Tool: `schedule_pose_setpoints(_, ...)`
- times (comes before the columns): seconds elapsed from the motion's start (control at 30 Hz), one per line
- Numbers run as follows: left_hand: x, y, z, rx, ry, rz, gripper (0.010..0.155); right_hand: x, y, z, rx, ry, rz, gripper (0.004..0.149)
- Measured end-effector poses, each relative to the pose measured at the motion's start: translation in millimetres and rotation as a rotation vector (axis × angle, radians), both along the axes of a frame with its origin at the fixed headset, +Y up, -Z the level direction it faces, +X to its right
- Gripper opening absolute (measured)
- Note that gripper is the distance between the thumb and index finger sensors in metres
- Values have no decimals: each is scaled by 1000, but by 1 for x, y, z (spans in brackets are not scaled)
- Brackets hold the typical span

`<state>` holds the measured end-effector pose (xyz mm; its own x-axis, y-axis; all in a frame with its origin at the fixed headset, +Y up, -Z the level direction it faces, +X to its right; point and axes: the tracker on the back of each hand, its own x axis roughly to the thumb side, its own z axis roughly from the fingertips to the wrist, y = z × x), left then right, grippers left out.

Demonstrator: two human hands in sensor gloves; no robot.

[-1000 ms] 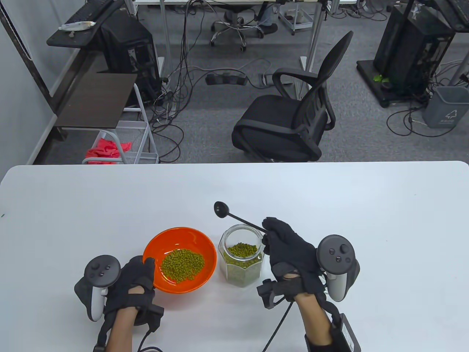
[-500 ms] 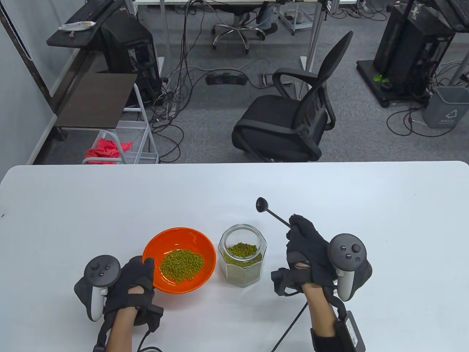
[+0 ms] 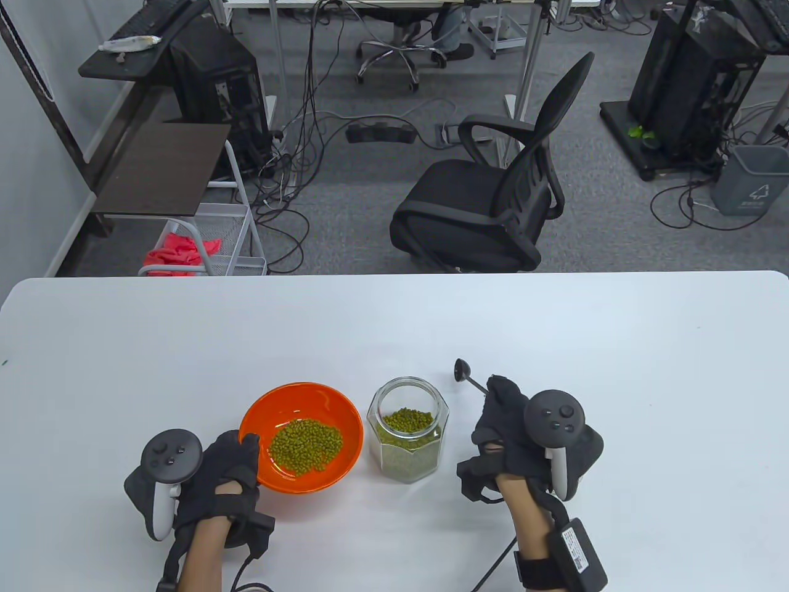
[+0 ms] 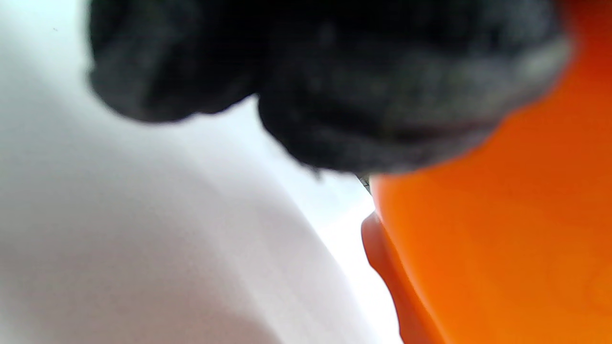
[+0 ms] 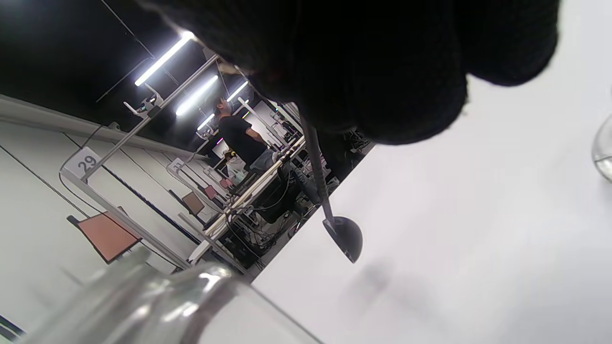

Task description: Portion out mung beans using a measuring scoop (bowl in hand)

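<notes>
Two gloved hands at work on a white surface (image 3: pixel 555 345), w/ mung beans mid-portioning. Left hand (image 3: pixel 222 475) grips the near-left rim of the orange bowl (image 3: pixel 327 407), thumb hooked over the edge; bowl sits at left-centre, a pile of mung beans (image 3: pixel 307 445) already inside. Left wrist view, blurred, shows dark fingers (image 4: pixel 334 95) against the bowl's orange wall and not much else.

Just right of the bowl, close but apart, stands the open glass jar (image 3: pixel 407 439), partly filled w/ beans. Right hand (image 3: pixel 511 425), to the right of the jar, pinches the thin handle of the black measuring scoop (image 3: pixel 463 372); the scoop's head points to the far side, away from the jar mouth. Right wrist view has the small cup (image 5: pixel 345 236) just above the surface, its shadow beneath; whether it carries beans can't be told from any view.

Judgement: the scoop looks to be between loads, off to the jar's far-right, or possibly about to be laid down — can't say which. If more portions are due, next move calls for swinging the cup left over the jar opening, dipping into the beans, then a level carry across to the bowl. Bowl hand should keep its steady hold so the rim doesn't tip.
</notes>
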<state>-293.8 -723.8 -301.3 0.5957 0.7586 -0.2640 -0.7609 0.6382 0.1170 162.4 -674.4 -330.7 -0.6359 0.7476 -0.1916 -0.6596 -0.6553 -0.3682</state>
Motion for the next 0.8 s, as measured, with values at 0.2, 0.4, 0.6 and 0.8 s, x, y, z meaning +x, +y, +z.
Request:
schedule_pose_setpoints(0.2,0,0,0,-1,-2,0,53,-8,-8,-4,-61,19,108,41)
schedule_pose_setpoints(0.4,0,0,0,0,1,-1,52,-19,-12,-6,-191,34,300,41)
schedule_pose_setpoints(0.6,-1,0,0,1,1,-2,53,-30,-19,-6,-272,21,453,41)
schedule_pose_setpoints(0.8,-1,0,0,1,-2,-2,52,-33,-23,-8,-337,7,521,41)
